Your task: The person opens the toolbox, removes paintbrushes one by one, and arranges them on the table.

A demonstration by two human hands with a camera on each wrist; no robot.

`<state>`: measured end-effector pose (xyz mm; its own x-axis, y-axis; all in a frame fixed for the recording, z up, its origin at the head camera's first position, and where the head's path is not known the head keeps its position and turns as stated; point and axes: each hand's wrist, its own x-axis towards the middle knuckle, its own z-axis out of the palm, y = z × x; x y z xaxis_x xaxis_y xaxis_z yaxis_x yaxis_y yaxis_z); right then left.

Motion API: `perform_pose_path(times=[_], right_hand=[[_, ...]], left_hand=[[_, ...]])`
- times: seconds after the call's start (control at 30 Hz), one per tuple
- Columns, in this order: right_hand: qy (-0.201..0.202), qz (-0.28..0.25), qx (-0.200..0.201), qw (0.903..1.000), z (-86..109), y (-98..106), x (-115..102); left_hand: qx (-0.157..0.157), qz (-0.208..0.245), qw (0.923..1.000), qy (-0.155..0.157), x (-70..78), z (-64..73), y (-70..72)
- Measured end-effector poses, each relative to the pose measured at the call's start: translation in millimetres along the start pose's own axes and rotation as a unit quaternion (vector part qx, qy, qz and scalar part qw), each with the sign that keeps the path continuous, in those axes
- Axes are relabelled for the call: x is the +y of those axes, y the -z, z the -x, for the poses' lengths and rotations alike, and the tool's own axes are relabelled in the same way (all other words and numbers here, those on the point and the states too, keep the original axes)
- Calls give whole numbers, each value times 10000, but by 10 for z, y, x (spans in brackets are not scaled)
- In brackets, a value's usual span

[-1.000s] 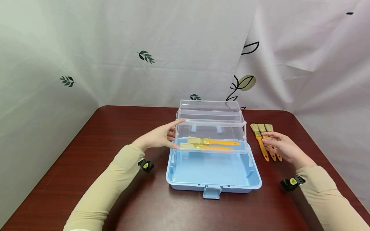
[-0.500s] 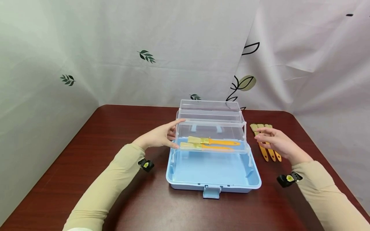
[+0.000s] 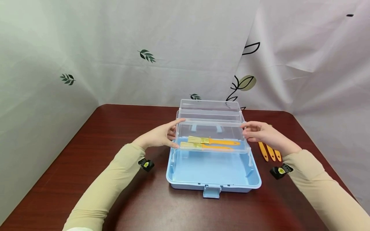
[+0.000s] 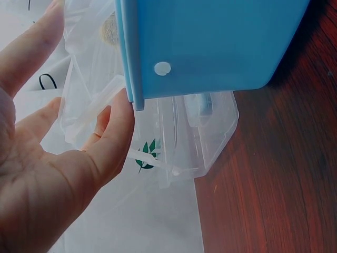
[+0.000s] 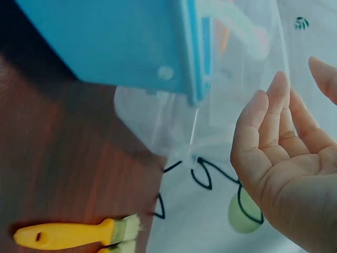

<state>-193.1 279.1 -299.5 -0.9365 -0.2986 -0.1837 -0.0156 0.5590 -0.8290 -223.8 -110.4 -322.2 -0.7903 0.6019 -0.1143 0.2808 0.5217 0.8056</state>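
Note:
A light blue plastic box (image 3: 212,171) stands with its clear lid raised at the back and its clear trays (image 3: 212,125) lifted above the base. Two paintbrushes (image 3: 222,142) with yellow handles lie in the lower tray. My left hand (image 3: 157,136) is at the trays' left side, thumb and index finger spread along it; in the left wrist view a fingertip meets the blue rim (image 4: 131,79). On the opposite side, my right hand (image 3: 267,136) has its bent fingertips at the trays' right edge, with nothing held. Whether they press on it, I cannot tell.
Several more yellow-handled paintbrushes (image 3: 270,152) lie on the dark red table (image 3: 130,122) right of the box, bristles hidden behind my right hand. The box's front latch (image 3: 212,192) hangs down. A white patterned curtain (image 3: 173,73) surrounds the table's back.
My right hand has moved left, from over the loose paintbrushes to the trays' right side. My left hand, the box and the brushes in it have stayed put.

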Motion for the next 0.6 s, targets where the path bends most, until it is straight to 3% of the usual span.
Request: perform_pose_path(times=[0.2,0.37,0.6], right_hand=[[299,514,-189,9980,-51,-81,-148],[467,595,-286,9967,-107,-136,-224],[673,917,-714,9909,-224,-260,-315]], left_hand=[[12,16,10000,16,0,0,0],[22,32,10000,58,1,1,-1],[39,50,9999,83,-4,-6,-5]])
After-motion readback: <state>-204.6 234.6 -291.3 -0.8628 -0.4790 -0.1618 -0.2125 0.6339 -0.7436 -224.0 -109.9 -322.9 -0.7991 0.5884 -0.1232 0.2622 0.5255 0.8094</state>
